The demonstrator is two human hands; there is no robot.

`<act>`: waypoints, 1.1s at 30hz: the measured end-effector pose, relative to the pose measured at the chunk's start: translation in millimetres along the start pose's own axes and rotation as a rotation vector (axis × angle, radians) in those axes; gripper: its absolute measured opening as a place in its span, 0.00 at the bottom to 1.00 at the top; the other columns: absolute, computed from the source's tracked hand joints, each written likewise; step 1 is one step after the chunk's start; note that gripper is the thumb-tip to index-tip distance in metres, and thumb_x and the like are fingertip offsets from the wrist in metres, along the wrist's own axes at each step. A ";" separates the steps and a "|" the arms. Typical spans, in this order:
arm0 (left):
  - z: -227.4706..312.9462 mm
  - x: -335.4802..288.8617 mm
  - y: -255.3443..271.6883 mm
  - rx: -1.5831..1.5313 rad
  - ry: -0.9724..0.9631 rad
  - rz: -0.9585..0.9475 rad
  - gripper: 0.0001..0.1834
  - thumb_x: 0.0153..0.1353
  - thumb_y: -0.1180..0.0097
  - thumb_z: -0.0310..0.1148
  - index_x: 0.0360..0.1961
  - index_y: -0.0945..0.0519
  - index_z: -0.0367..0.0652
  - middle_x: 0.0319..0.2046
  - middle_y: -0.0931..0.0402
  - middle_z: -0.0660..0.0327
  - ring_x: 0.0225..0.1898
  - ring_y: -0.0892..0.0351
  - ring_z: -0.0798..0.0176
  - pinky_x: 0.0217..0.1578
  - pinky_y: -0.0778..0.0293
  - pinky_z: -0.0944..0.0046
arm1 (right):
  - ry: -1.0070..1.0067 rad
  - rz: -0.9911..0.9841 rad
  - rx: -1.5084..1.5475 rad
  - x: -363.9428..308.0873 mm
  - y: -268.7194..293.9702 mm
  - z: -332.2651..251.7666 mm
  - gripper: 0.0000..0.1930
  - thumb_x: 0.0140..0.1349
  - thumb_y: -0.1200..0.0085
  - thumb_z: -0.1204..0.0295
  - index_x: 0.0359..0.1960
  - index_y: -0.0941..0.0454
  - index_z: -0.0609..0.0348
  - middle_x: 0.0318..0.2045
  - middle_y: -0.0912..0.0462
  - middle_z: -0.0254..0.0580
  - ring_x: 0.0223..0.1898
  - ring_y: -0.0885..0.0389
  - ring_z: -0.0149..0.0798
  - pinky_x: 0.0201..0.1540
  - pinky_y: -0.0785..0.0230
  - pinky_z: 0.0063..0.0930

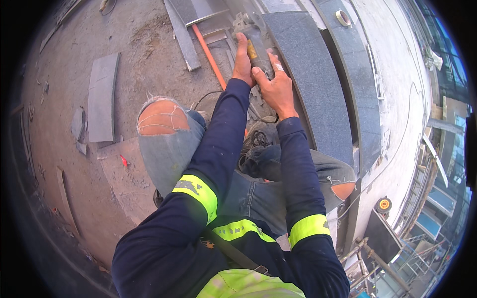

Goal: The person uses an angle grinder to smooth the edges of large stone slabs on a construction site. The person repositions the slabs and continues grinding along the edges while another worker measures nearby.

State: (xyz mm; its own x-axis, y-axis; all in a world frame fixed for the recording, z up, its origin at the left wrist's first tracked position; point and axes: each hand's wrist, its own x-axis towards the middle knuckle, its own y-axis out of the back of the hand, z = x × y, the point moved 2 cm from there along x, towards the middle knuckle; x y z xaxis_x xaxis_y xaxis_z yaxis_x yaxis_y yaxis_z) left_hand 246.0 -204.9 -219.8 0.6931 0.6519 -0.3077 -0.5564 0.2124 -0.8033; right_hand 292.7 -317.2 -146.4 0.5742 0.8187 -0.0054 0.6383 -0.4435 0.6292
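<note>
Both hands grip a dusty angle grinder (pixel 256 43) with a yellow label on its body. My left hand (pixel 242 63) is closed on its left side, the thumb stretched along the body. My right hand (pixel 277 88) holds the rear part from the right, with a whitish wrap on one finger. The grinder's head points away from me, close to the left edge of a dark grey speckled stone slab (pixel 313 69). Its disc is not clear to see. A dark cord (pixel 263 118) shows below the hands.
An orange pole (pixel 208 55) and a narrow grey stone strip (pixel 183 37) lie left of the grinder. Another slab (pixel 360 89) bears a tape roll (pixel 343 18). A loose grey slab (pixel 103 97) and a small red object (pixel 124 161) lie on the dusty ground (pixel 144 54).
</note>
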 end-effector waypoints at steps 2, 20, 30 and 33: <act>-1.1 3.6 1.0 -0.028 0.008 -0.032 0.62 0.69 0.63 0.85 0.79 0.40 0.35 0.65 0.28 0.32 0.58 0.15 0.35 0.57 0.12 0.35 | 0.004 0.012 0.019 -0.1 1.0 0.1 0.41 0.70 0.36 0.50 0.78 0.28 0.63 0.56 0.11 0.67 0.59 0.11 0.63 0.62 0.20 0.45; -14.6 2.7 -0.2 -0.074 -0.004 -0.009 0.64 0.69 0.63 0.85 0.80 0.41 0.34 0.61 0.23 0.31 0.56 0.12 0.41 0.55 0.10 0.40 | -0.107 -0.037 0.025 -3.1 7.8 2.1 0.35 0.71 0.34 0.52 0.75 0.24 0.57 0.55 0.10 0.62 0.57 0.09 0.55 0.61 0.20 0.40; -15.7 1.9 -0.2 -0.059 -0.003 -0.015 0.65 0.68 0.64 0.86 0.81 0.42 0.34 0.64 0.25 0.30 0.60 0.14 0.38 0.59 0.12 0.39 | -0.099 -0.043 0.017 -3.4 8.4 2.9 0.38 0.70 0.36 0.49 0.76 0.26 0.59 0.51 0.09 0.68 0.55 0.09 0.61 0.60 0.20 0.46; -15.5 2.1 -0.3 -0.056 -0.005 -0.025 0.65 0.68 0.63 0.86 0.82 0.43 0.35 0.64 0.26 0.29 0.62 0.15 0.38 0.59 0.12 0.39 | -0.107 -0.031 0.007 -3.3 7.0 6.0 0.36 0.71 0.34 0.53 0.75 0.24 0.58 0.53 0.09 0.64 0.56 0.08 0.55 0.60 0.20 0.41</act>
State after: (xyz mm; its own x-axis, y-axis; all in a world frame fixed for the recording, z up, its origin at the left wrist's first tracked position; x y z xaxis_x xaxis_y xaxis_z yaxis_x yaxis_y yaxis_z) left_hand 254.7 -214.8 -228.2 0.7041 0.6504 -0.2848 -0.5122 0.1875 -0.8382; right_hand 298.4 -325.2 -146.7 0.6053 0.7886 -0.1084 0.6603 -0.4214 0.6217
